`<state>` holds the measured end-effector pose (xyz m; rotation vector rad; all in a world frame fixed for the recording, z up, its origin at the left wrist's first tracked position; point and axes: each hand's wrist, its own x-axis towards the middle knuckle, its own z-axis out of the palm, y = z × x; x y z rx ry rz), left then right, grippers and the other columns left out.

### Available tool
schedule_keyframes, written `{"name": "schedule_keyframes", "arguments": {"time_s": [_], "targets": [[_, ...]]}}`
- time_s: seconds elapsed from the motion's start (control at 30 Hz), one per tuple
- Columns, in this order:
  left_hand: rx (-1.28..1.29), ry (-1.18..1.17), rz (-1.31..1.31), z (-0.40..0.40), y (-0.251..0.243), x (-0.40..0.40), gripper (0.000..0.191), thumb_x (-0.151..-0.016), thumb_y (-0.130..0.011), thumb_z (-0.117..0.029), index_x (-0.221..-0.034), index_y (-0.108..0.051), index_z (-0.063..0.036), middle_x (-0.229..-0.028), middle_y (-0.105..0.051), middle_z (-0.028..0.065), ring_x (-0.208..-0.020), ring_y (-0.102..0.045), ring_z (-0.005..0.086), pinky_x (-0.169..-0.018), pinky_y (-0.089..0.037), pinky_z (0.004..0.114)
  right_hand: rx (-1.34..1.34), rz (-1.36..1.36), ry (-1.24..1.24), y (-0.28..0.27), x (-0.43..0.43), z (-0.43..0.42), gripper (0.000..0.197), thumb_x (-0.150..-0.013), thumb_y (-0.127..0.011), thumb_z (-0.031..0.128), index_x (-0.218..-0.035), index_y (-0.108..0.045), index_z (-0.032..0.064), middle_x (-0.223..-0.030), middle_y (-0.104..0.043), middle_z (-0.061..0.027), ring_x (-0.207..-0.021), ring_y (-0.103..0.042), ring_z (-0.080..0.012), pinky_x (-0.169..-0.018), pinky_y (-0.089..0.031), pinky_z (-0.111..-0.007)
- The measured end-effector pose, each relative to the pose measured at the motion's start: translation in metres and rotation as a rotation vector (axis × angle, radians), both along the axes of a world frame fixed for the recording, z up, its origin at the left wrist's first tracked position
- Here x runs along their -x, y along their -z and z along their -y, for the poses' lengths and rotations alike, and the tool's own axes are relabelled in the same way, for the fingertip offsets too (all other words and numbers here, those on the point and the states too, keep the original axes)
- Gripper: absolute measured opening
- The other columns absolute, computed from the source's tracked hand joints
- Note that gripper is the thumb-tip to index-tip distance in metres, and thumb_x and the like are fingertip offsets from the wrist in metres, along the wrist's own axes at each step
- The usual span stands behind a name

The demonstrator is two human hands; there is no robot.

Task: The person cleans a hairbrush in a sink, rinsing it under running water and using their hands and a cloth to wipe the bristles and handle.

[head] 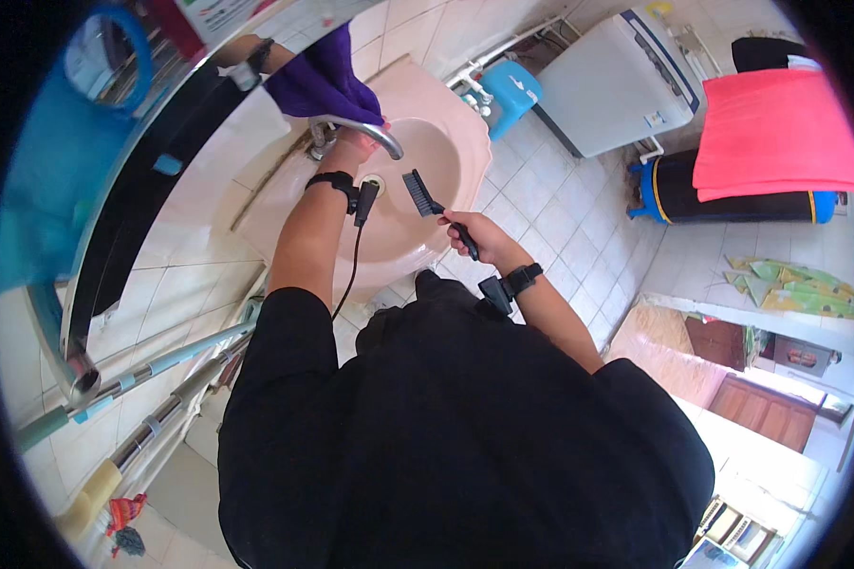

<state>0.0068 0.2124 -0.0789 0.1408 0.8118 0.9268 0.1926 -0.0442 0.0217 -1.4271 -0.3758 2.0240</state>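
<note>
In my right hand [478, 238] is a black-handled scrub brush [418, 192], held over the near right rim of a pink washbasin [427, 235]. Its dark bristles face the bowl. My left hand [359, 144] reaches beneath the curved chrome faucet [388, 137] at the back of the basin. A purple cloth [327, 85] hangs above and partly covers that hand. The spout crosses it too, so its fingers are mostly hidden. Below my left wrist, a black device with a cable [365, 203] partly overlaps the drain [377, 182].
A mirror edge [146, 178] runs along the left wall, above mop poles [164, 409]. Beyond the basin stand a blue bin [509, 89] and a washing machine [612, 85]. A pink towel [776, 135] lies over a black cylinder [733, 192] at right. White tiles [562, 192] cover the floor.
</note>
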Motion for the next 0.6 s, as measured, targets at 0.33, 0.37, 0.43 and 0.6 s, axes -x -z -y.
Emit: {"name": "schedule_keyframes", "arguments": {"time_s": [0.33,0.37,0.43,0.6], "targets": [[0.187,-0.056,0.085,-0.009,-0.031,-0.001,0.034,-0.09,-0.038,-0.04,-0.089,-0.05,-0.008,-0.084,-0.052,0.0098,-0.08,-0.055,0.0291,-0.074,-0.048,0.046,0.057,-0.121,-0.011,0.001,-0.013,-0.005,0.028,-0.094,-0.041,0.029,-0.095,-0.049,0.0019,-0.057,-0.038,0.004,-0.042,-0.037,-0.0067,-0.034,-0.029,-0.02],[0.19,-0.059,0.083,-0.01,-0.033,0.0,0.034,-0.09,-0.038,-0.04,-0.088,-0.051,-0.0083,-0.083,-0.052,0.0095,-0.08,-0.055,0.0289,-0.073,-0.048,0.046,0.075,-0.142,-0.016,0.001,-0.014,-0.006,0.03,-0.095,-0.04,0.03,-0.098,-0.049,0.001,-0.058,-0.038,0.0041,-0.043,-0.036,-0.0062,-0.034,-0.028,-0.019],[0.195,-0.07,0.077,-0.011,-0.035,0.004,0.035,-0.089,-0.037,-0.041,-0.088,-0.051,-0.0089,-0.082,-0.052,0.0087,-0.079,-0.055,0.0284,-0.072,-0.049,0.045,0.068,-0.188,-0.004,0.004,-0.013,-0.009,0.027,-0.094,-0.042,0.028,-0.095,-0.047,0.0015,-0.056,-0.038,0.004,-0.042,-0.036,-0.0072,-0.033,-0.028,-0.02],[0.216,-0.087,0.07,-0.01,-0.04,0.005,0.036,-0.089,-0.036,-0.042,-0.086,-0.052,-0.0103,-0.08,-0.053,0.0069,-0.077,-0.055,0.0274,-0.068,-0.049,0.043,0.042,-0.199,-0.013,0.01,-0.01,-0.017,0.03,-0.094,-0.038,0.03,-0.095,-0.048,0.0018,-0.057,-0.039,0.0039,-0.042,-0.036,-0.007,-0.034,-0.027,-0.02]]}}
